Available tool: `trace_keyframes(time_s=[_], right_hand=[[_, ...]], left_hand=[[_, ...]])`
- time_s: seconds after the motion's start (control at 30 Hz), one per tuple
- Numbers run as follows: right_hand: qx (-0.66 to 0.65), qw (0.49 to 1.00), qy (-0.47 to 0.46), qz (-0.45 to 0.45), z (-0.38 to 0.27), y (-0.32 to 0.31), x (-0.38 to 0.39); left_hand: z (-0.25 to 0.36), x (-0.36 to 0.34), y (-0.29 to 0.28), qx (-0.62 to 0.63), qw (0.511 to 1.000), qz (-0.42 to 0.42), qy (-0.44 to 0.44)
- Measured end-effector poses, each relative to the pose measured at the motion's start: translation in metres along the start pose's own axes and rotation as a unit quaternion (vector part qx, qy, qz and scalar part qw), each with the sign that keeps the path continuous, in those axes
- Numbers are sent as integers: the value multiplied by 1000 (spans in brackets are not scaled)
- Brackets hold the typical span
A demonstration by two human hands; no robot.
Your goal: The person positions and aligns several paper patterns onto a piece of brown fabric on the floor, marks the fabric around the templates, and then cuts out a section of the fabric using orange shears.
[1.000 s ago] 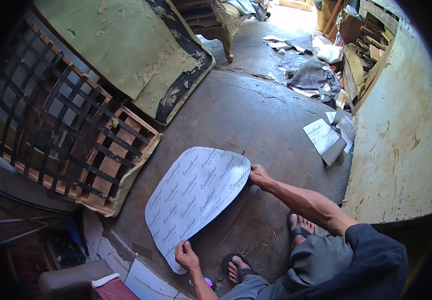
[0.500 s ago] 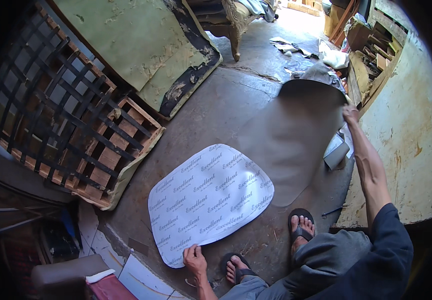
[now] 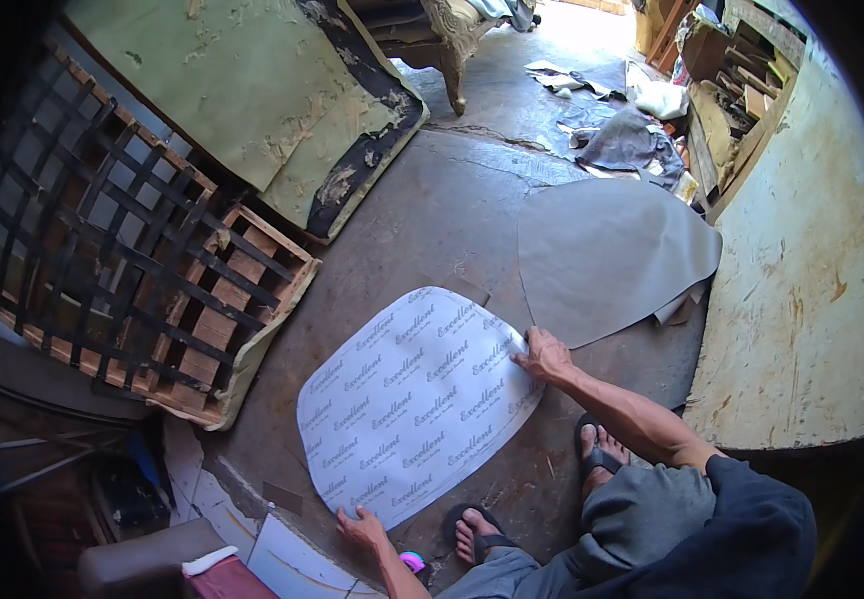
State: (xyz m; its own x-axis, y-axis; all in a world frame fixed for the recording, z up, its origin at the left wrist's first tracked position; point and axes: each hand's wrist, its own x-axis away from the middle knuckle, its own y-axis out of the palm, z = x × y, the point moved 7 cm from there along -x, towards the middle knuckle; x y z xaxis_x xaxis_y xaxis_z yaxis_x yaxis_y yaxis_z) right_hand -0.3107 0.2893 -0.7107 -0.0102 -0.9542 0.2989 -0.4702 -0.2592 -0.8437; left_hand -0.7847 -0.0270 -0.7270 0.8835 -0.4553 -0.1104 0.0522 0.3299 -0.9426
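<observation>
Between the left hand (image 3: pixel 362 526) and right hand (image 3: pixel 548 356), a white, printed, round-cornered sheet (image 3: pixel 417 404) is laid on the grey floor (image 3: pixel 432 220), its edge touched by both; whether gripped cannot be told. Beyond the right hand, a grey-brown, leathery sheet (image 3: pixel 612 255) is spread. Both sheets seem already cut; what remains is unclear.

Dark cracked floor (image 3: pixel 422 220), bright light (image 3: pixel 577 45) at the far end

On your left you have a wooden frame (image 3: pixel 157 342) with black straps (image 3: pixel 177 299), beside it a pale green panel (image 3: pixel 222 90). Ahead of you stands furniture (image 3: pixel 402 35) with a carved leg (image 3: pixel 454 85). At your right is a stained pale board (image 3: pixel 802 270), near to many wood pieces (image 3: pixel 755 100)
</observation>
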Motion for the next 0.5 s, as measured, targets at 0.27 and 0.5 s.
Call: trace_keyframes(time_s=[0.27, 0.5], right_hand=[[-147, 987, -61, -3, 4, 3, -46], [-152, 986, -32, -54, -3, -7, -92]], left_hand=[[-36, -9, 26, 118, 983, -60, -129], [-57, -6, 43, 220, 962, -55, -151]])
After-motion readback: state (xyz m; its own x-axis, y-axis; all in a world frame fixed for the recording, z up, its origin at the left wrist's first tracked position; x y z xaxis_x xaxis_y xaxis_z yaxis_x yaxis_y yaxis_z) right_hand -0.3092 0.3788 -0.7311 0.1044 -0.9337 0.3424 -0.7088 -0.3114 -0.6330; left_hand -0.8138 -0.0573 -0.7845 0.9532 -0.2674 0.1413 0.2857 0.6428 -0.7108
